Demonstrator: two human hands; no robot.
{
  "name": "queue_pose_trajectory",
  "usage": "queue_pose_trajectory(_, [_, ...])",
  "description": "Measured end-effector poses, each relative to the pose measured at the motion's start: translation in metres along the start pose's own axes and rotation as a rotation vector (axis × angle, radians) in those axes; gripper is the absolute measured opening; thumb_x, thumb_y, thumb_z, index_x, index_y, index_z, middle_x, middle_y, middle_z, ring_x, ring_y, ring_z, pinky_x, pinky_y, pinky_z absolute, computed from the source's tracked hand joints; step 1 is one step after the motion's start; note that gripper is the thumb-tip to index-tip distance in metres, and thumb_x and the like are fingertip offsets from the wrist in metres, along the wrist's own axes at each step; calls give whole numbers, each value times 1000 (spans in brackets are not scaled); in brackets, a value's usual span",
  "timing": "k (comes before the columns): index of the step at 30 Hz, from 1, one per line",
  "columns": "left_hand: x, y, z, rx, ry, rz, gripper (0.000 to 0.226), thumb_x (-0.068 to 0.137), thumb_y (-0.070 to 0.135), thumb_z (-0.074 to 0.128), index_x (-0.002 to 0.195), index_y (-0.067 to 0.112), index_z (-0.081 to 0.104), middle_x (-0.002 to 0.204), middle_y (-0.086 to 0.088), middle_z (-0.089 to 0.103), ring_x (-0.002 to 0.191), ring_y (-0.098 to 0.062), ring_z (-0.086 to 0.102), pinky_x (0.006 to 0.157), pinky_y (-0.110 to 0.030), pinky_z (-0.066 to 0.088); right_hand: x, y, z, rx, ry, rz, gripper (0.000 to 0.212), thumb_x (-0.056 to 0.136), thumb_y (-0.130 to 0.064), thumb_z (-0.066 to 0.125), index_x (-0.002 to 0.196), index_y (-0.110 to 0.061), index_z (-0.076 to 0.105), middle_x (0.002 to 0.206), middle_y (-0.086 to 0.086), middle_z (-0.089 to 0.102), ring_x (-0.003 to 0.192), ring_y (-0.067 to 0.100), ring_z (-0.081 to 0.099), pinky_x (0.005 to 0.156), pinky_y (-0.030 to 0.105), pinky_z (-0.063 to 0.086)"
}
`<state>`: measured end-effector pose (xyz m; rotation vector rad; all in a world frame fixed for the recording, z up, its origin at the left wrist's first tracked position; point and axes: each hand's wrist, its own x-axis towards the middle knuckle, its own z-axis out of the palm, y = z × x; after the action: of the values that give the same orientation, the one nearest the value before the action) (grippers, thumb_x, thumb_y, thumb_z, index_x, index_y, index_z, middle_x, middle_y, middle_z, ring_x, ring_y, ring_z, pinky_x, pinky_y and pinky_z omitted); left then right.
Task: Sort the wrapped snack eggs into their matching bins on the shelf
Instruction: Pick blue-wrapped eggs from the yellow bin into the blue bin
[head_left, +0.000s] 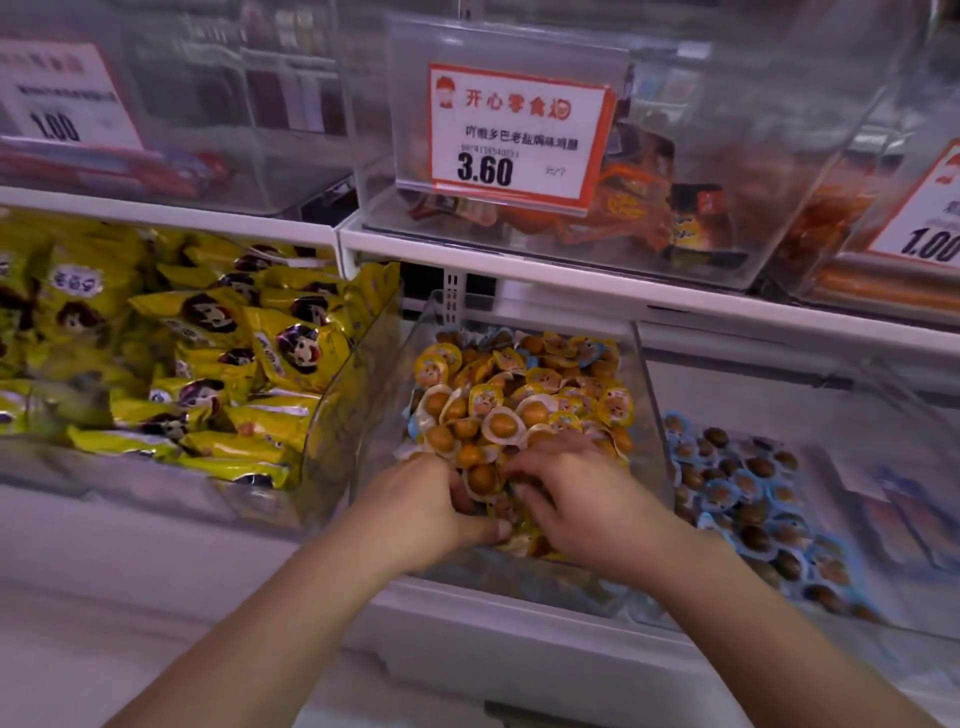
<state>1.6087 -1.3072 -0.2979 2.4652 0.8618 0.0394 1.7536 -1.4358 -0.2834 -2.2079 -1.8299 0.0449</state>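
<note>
The white shelf (519, 306) carries three clear bins on its lower tier. The left bin (332, 415) is heaped with large yellow packets (208, 332). The middle bin (644, 395) holds the yellow-wrapped snack eggs (524, 395), piled from its back wall to its front edge. The right bin (883, 441) holds blue-wrapped eggs (748, 493), spread thinner toward its front.

Both hands are sunk in the front of the middle bin. The left hand (431, 509) has its fingers curled down into the eggs, thumb stretched along the front edge; the right hand (576, 499) is curled over the pile just beside it, fingertips buried. Whether either hand actually pinches one egg I cannot tell, since the fingertips are hidden.

A few blue edges show at the left wall of the middle bin. To do this well, rake the top layer apart gently, expose the wrapper colour first, then pinch only a blue stray by its flat rim and carry it over the wall to the right bin.
</note>
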Motion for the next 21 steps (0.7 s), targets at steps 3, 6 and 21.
queue_pose_trajectory(3, [2,3,-2,2,18,5,44,63,61,80,88,27,69,100,6,62,92,-17,62,77,-31,53,2,-6,4,50,65,-32,28,96,-21,53,117,-28,69,116,-7,67,112,18,53,97,38,44])
queue_pose_trajectory(6, [4,3,-4,15,-25,47,64,60,63,81,113,33,59,115,8,56,103,-18,60,85,-32,52,6,-10,5,127,171,-49,26,93,-15,55,110,-24,73,105,-8,70,102,14,57,89,36,49])
queue_pose_trajectory(21, [22,-5,-6,-178,-445,249,58,83,50,74,132,26,56,123,15,63,115,-9,59,103,-31,47,5,-4,7,255,241,-6,26,90,-17,54,103,-21,76,98,-9,73,95,8,63,82,33,53])
